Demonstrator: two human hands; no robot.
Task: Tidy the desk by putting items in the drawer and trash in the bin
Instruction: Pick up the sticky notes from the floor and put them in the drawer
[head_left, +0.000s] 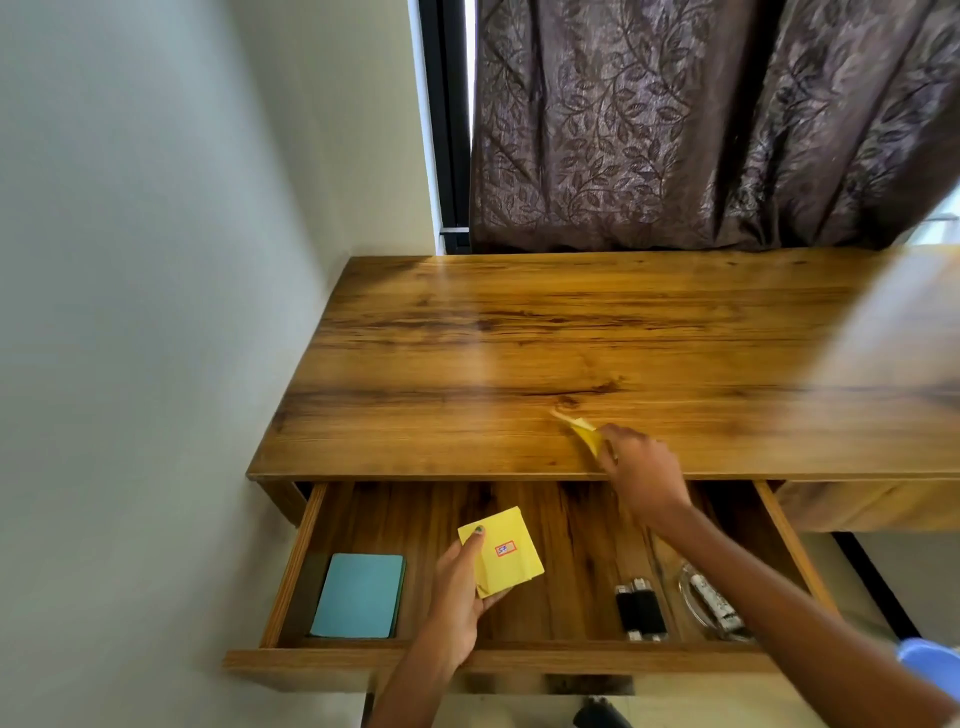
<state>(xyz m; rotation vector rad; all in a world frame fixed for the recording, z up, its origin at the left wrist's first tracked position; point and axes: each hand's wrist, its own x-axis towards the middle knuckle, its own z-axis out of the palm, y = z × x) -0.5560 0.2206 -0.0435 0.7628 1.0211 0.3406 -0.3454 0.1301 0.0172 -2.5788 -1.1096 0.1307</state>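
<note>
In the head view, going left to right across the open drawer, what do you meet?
Teal notebook → yellow pad held by the left hand → black markers → clear case.

The left hand (457, 587) held a yellow pad (503, 552) over the open drawer (498, 660). The right hand (641, 467) pinched a yellow paper (586, 435) on the desk (519, 332).

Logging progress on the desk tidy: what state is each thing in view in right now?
Drawer: pulled open.
Yellow pad: held over the drawer by the left hand.
Yellow paper: on the desk, pinched by the right hand.
Teal notebook: flat in the drawer.
Black markers: lying in the drawer.
Curtain: drawn.
</note>
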